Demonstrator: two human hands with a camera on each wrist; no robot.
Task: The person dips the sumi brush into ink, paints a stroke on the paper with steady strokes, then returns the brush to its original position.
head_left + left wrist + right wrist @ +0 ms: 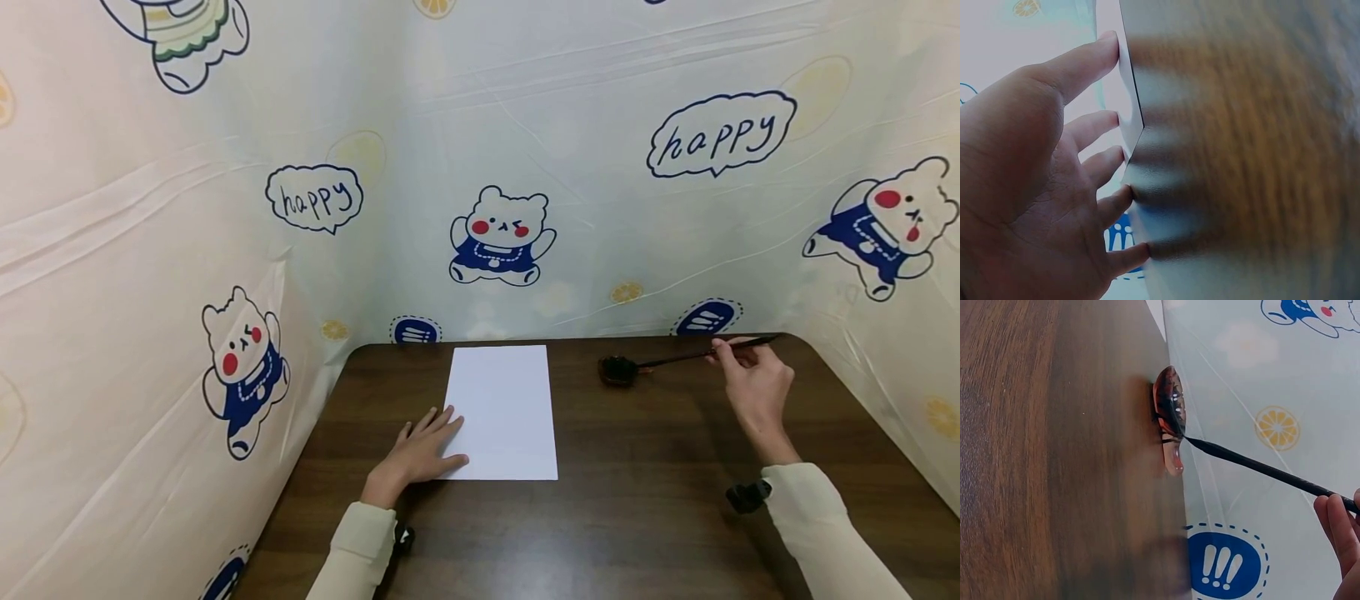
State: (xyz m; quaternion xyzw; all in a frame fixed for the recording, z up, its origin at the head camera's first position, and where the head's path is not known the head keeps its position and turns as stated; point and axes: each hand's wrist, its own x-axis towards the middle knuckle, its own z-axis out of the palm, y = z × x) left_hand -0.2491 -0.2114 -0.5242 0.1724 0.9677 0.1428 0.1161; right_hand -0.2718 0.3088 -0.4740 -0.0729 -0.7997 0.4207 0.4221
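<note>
A blank white sheet of paper [506, 408] lies on the dark wooden table. My left hand [422, 452] rests on its left edge with fingers spread; in the left wrist view the thumb [1088, 62] and some fingertips touch the sheet, while the others reach the wood beside it. In my right hand [757, 387], thumb and fingers pinch a thin black writing brush [678, 359] by its handle, held slanting. The brush tip meets a small dark ink dish [618, 372] to the right of the paper. Seen from the right wrist, this dish [1170, 403] is glossy reddish-brown with a short handle-like end.
The brown table [600, 533] has rounded far corners. Right behind and at both sides hangs a pale printed curtain [585, 242] with cartoon bears and "happy" bubbles. A dark wrist camera [748, 497] sits at the right sleeve's cuff.
</note>
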